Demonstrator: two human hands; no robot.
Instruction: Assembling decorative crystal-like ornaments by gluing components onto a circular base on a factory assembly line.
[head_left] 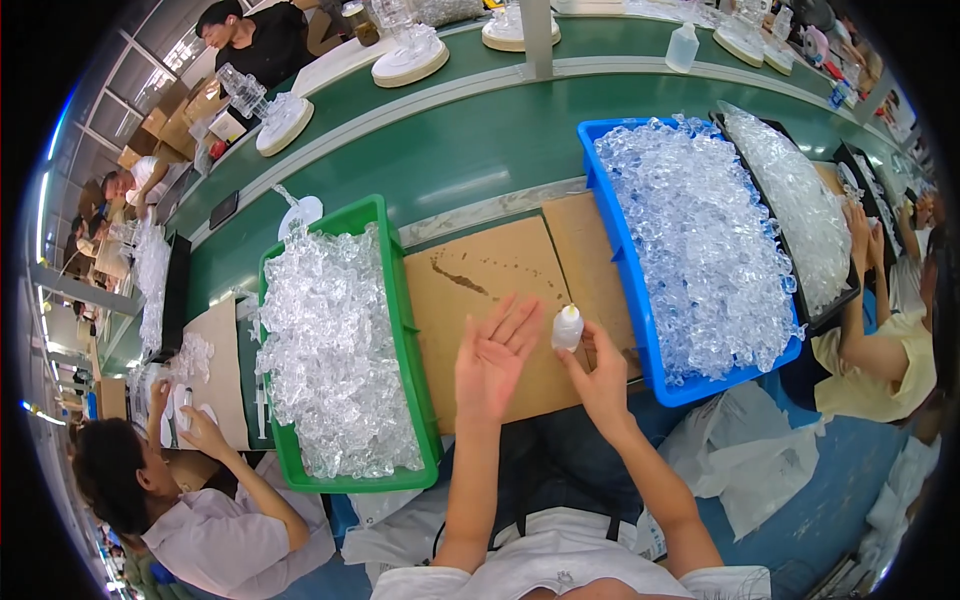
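Beside a green plastic bin [400, 320] of clear plastic pieces [335, 350], the left hand [497, 350] hung open and empty, while over flat brown cardboard [480, 265] the right hand [598, 378] pinched a small translucent-white plastic bottle [567, 328], seemingly light, squeezable and best held by its body, a heaped blue plastic bin [627, 265] limiting room beyond.

Just off centre towards three o'clock, the squeeze bottle [567, 330] is translucent white with a yellowish tip. The bin [409, 345] between eight and nine o'clock is bright green, its plastic pieces [340, 350] clear and colourless; the tub [700, 390] between two and three is vivid blue, its clear pieces [690, 240] tinged bluish. The tan cardboard sheet [440, 335] bears dark-brown streaks and dots. At twelve, the conveyor belt [450, 155] is deep green.
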